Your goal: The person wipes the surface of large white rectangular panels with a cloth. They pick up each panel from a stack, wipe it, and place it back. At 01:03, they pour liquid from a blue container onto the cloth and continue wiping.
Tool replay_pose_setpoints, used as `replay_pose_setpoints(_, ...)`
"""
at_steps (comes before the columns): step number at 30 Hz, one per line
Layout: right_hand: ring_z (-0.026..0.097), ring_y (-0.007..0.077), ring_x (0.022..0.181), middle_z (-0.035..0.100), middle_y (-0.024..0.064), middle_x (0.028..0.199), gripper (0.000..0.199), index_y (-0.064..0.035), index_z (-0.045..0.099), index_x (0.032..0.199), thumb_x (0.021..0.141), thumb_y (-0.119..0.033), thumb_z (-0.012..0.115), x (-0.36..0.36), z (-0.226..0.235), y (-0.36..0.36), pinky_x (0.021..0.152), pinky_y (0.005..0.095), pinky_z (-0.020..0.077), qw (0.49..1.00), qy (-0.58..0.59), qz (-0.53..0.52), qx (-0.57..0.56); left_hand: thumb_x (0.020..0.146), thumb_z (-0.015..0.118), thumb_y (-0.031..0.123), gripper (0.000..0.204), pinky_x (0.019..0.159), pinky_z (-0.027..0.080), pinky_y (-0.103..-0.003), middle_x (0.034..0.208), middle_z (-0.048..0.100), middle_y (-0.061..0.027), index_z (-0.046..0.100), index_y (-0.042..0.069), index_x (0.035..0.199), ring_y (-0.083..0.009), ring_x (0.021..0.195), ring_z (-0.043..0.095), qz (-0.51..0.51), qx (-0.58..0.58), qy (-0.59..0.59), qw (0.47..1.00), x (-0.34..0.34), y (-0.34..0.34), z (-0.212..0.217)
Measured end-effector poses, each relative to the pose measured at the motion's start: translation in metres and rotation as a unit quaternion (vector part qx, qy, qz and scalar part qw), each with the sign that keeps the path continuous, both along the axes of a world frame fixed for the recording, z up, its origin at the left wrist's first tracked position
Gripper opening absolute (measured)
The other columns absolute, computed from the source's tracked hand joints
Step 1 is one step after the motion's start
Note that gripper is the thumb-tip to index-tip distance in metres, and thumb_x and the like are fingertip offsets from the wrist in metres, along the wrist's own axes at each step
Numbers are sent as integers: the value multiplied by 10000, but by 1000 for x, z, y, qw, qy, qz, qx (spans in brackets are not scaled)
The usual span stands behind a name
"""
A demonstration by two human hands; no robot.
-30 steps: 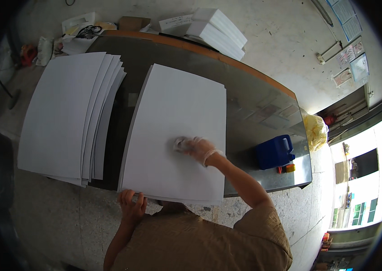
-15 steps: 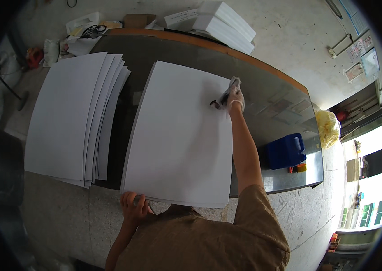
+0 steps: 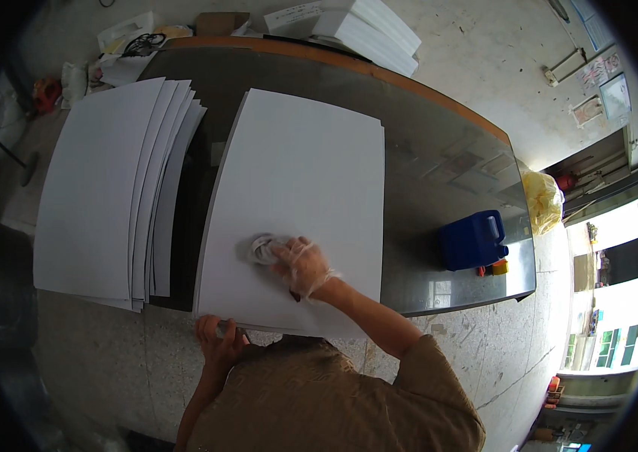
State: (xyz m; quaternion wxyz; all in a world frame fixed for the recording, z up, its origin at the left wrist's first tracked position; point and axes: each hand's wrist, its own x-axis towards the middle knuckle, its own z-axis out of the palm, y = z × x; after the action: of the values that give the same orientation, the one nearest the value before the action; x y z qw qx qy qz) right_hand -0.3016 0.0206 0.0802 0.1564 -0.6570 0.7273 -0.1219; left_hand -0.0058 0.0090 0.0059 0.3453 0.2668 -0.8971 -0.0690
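In my right hand [image 3: 305, 267], inside a thin clear plastic glove, a crumpled grey-white cloth [image 3: 264, 248] is pressed onto the top white sheet [image 3: 300, 173]. That sheet tops a stack of large white sheets in front of me; the hand is over its lower middle. At the stack's near left corner, my left hand [image 3: 219, 337] has its fingers curled over the edge, closed on it. A small greyish patch shows among those fingers, too small to make out. A small dark piece shows below the right palm, mostly hidden.
A second, fanned stack of white sheets [image 3: 100, 188] lies at the left of the dark glossy table [image 3: 439, 188]. A blue jug [image 3: 473, 239] stands at the right beside a small yellow-and-red item [image 3: 498, 267]. White foam slabs [image 3: 368, 34] lie behind the table's far edge.
My right hand has swept with the cloth from the sheet's far right edge toward me and left, to the lower middle. My left hand stays at the corner. The view has shifted slightly.
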Motion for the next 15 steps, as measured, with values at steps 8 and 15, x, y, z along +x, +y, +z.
replay_pose_setpoints(8,587,360,1025,613,195,1124,415,-39,652,1164,946,-385,581,-155,2,-21,894,470,467,950,53,-265,-157,830,675,114,335,939,380,-563,1170,458,-171,567,79,1145,-376,1104,467,-40,-10,-15,999,-3,-9,4)
replay_pose_setpoints(15,445,446,1290,412,275,1445,657,-114,443,1442,909,-459,613,-104,26,-13,1069,478,392,932,213,-293,-29,816,675,137,332,927,394,-549,1159,471,-159,584,96,1132,-368,1098,480,-8,-13,-21,1000,5,-5,1)
